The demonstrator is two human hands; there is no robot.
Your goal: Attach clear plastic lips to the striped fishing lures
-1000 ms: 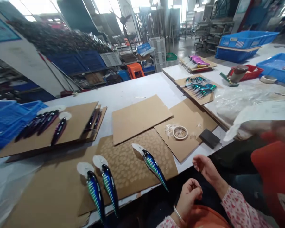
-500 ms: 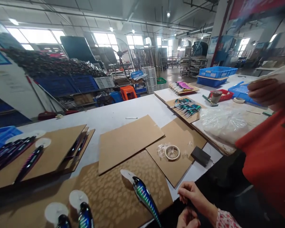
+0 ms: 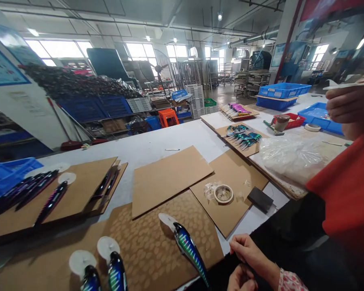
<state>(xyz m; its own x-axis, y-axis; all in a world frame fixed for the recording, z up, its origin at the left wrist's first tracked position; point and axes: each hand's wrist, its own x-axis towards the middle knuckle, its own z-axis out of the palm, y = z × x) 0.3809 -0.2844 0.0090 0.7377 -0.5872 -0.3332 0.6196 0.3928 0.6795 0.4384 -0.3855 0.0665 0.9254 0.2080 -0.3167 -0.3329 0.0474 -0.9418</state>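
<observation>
At the lower right, my right hand [image 3: 255,255], in a pink floral sleeve, has its thumb and fingers pressed together. Just below it is my left hand [image 3: 242,279], its fingers curled and partly cut off by the frame's bottom edge. Whatever lies between the fingers of either hand is hidden. Closest to them on the table is a blue-green striped fishing lure [image 3: 190,249] with a clear round lip, its tail pointing towards me. It rests on spotted brown cardboard [image 3: 151,246]. Two similar lures [image 3: 117,271] lie at the bottom, left of it.
A tape roll [image 3: 216,195] with clear scraps and a black block [image 3: 261,199] lie ahead. Dark purple lures [image 3: 51,200] rest on stacked boards at left. Rightward are teal lures [image 3: 245,138], a plastic bag [image 3: 291,157], blue crates [image 3: 283,91] and a co-worker's hand [image 3: 348,106] holding something white.
The view has turned slightly left, so the table's contents sit further right. My hands keep nearly the same pose. More of the white thing in the co-worker's hand shows.
</observation>
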